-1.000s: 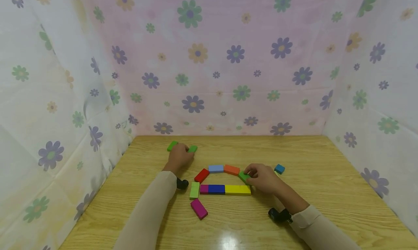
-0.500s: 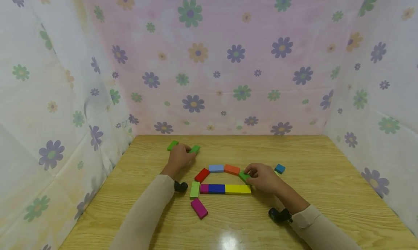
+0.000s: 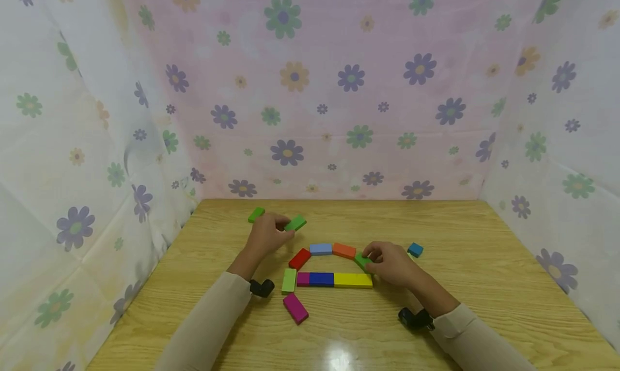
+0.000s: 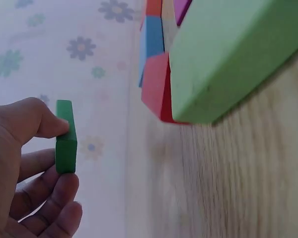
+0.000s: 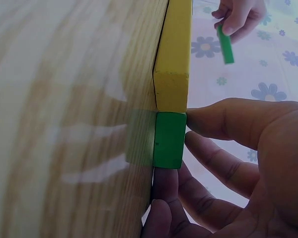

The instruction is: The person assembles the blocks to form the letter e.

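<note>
My left hand (image 3: 266, 235) pinches a green block (image 3: 296, 223) between thumb and fingers. In the left wrist view that block (image 4: 66, 154) is off the table, against the cloth behind. With its thumb and fingers my right hand (image 3: 391, 264) grips another green block (image 3: 361, 261) at the right end of a curve of blocks. This curve runs from the orange block (image 3: 344, 251) through a light blue block (image 3: 321, 249) and a red block (image 3: 300, 258) to a light green block (image 3: 289, 281). In the right wrist view the gripped block (image 5: 169, 141) lies flat by a yellow block (image 5: 172, 89).
Below the curve lies a row with a small magenta block (image 3: 302, 279), a dark blue block (image 3: 322, 279) and the yellow block. A magenta block (image 3: 295, 308) lies nearer. Behind my left hand is a green block (image 3: 256, 215); a blue block (image 3: 415, 250) is right of my right hand.
My left hand has lifted its green block and carried it slightly right, while its forearm has drawn back to the left. The right hand stays where it was on its green block.
</note>
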Demonstrator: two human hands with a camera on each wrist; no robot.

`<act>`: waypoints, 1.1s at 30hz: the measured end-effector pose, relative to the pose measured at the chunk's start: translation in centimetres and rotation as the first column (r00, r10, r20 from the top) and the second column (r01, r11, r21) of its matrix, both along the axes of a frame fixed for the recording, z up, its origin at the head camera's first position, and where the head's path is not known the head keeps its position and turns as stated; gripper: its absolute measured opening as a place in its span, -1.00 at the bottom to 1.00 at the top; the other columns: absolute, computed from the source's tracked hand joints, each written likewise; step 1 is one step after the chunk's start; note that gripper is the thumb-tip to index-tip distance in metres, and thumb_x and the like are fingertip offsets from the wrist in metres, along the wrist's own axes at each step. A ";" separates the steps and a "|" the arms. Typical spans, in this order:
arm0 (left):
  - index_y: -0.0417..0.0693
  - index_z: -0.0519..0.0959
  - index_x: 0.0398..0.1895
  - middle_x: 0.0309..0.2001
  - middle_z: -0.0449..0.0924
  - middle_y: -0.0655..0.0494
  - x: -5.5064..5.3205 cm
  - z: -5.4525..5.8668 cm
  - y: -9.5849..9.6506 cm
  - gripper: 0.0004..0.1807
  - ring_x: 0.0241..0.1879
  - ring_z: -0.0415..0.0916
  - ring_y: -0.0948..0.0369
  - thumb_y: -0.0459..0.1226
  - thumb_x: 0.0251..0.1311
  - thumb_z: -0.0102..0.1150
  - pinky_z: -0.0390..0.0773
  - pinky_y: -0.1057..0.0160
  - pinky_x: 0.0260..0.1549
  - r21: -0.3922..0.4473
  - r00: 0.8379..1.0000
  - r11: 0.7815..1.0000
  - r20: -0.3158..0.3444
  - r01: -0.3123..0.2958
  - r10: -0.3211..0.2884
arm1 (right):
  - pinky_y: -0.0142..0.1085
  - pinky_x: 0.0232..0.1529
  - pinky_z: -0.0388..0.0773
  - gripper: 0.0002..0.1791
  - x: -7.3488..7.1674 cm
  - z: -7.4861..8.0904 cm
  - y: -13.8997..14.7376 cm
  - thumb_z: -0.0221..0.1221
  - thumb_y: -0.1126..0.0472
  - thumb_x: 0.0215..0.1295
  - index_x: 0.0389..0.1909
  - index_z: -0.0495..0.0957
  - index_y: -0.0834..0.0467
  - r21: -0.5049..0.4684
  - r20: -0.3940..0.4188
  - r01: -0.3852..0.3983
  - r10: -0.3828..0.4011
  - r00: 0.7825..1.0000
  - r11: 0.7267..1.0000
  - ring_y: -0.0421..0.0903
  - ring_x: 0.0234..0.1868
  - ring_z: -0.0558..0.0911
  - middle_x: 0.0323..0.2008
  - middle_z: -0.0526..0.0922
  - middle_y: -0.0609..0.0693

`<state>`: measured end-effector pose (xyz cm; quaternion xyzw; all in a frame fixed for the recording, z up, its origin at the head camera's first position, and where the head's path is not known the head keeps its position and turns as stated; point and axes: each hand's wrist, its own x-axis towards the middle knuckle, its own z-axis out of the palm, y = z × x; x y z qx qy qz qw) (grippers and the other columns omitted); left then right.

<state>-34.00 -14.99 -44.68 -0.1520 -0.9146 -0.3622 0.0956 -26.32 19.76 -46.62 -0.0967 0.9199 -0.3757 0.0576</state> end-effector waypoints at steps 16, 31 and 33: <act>0.08 0.80 -0.12 -0.19 0.71 0.31 6.1 1.5 0.9 -0.78 -0.20 0.66 0.21 -0.19 0.14 0.51 0.63 0.34 -0.29 -0.082 0.954 0.963 -0.133 0.258 -0.267 | -0.12 -0.14 0.70 -0.78 0.2 0.3 0.1 0.34 0.23 0.34 -0.02 0.67 0.04 -0.001 -0.013 -0.016 0.016 1.000 1.000 0.02 -0.05 0.69 -0.07 0.70 0.04; 0.10 0.62 -0.23 -0.27 0.72 0.36 10.0 0.9 1.6 -0.73 -0.21 0.70 0.28 -0.19 0.10 0.56 0.71 0.22 -0.13 -0.093 0.897 0.893 -0.012 0.440 -0.443 | -0.11 -0.12 0.70 -0.77 0.3 0.4 0.0 0.34 0.24 0.34 -0.01 0.67 0.06 -0.001 -0.007 -0.016 0.016 1.000 1.000 0.02 -0.05 0.69 -0.07 0.70 0.05; 0.10 0.62 -0.24 -0.29 0.71 0.36 10.4 0.7 1.6 -0.74 -0.25 0.69 0.31 -0.21 0.09 0.56 0.71 0.24 -0.17 -0.094 0.891 0.887 0.004 0.452 -0.453 | -0.10 -0.12 0.70 -0.77 0.3 0.4 -0.1 0.34 0.24 0.34 -0.01 0.67 0.06 -0.004 -0.004 -0.017 0.016 1.000 1.000 0.02 -0.05 0.69 -0.07 0.70 0.05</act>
